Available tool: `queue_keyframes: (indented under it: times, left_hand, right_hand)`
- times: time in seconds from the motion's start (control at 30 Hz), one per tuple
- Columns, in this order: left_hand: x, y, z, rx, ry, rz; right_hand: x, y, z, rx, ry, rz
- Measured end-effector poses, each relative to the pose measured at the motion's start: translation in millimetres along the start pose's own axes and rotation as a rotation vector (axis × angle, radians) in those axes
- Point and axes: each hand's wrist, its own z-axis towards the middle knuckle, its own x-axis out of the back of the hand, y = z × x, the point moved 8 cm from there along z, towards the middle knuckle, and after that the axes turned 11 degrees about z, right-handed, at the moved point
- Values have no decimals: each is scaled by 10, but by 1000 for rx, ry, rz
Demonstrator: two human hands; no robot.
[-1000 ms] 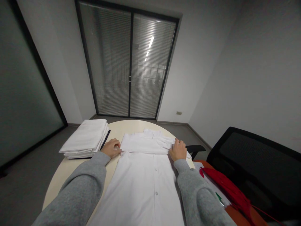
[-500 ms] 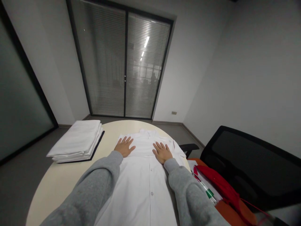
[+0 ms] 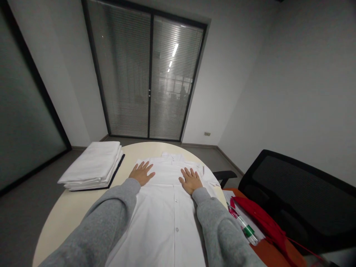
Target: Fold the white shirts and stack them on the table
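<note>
Fingers (image 3: 146,166) of both hands spread wide, pressing flat on the white shirt (image 3: 164,215) lying beneath them on the desk (image 3: 69,211).

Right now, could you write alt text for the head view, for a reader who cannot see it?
The left hand and the right hand lie flat on a white buttoned shirt spread over a round cream table. A stack of folded white cloths sits to their left.

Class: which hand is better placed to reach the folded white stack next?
Left. The left hand lies flat at the white buttoned shirt's edge nearest the stack of folded white cloth; the right hand rests beyond the buttons.
</note>
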Motion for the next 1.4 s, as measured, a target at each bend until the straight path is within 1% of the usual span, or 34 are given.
queue_keyframes:
  times: [0.2, 0.33, 0.4, 0.47, 0.53, 0.63, 0.67, 0.73, 0.8, 0.87, 0.93, 1.0, 1.07, 1.17, 1.23, 1.3, 1.37, 1.4]
  left_hand:
    - [61, -259, -186, 59, -38, 28]
    - [113, -406, -314, 89, -48, 43]
    - [151, -446, -343, 108, -64, 49]
    - [193, -432, -331, 133, -107, 59]
    - [271, -342, -272, 143, -110, 64]
    - [400, -126, -150, 98, 11, 53]
    - [396, -72, -121, 80, 37, 48]
    - [291, -51, -91, 82, 23, 42]
    - [141, -118, -89, 115, -19, 42]
    - [35, -196, -98, 138, -38, 49]
    - [-1, -237, -103, 137, -33, 56]
    - [8, -242, -105, 133, -26, 57]
    - [39, -225, -109, 130, -17, 53]
    - [75, -197, -118, 129, -9, 54]
    - [84, -191, -122, 131, 0, 59]
    - [83, -196, -123, 134, 9, 58]
    - [77, -204, -122, 137, 16, 51]
    - [77, -206, -122, 137, 21, 47]
  right_hand:
    - [-56, -295, 85, 55, -15, 15]
    - [-123, -431, 121, 80, -33, 12]
    - [-152, -489, 132, 90, -34, 13]
    - [-171, -548, 140, 99, -32, 25]
    - [-179, -604, 146, 102, -31, 41]
    - [-184, -676, 149, 100, -39, 49]
    - [-185, -695, 147, 102, -41, 49]
    - [-189, -724, 138, 109, -46, 50]
    - [-190, -747, 125, 121, -47, 57]
    - [-179, -778, 112, 144, -40, 67]
    - [-95, -776, 104, 138, 39, 65]
    - [68, -674, 91, 60, 182, 52]
    - [262, -447, 54, -81, 322, 36]
    - [520, 41, -35, -291, 437, 16]
    - [655, 385, -108, -402, 489, 0]
    - [716, 677, -173, -491, 515, -12]
    - [682, 876, -205, -552, 504, -15]
    - [635, 935, -204, -568, 487, -13]
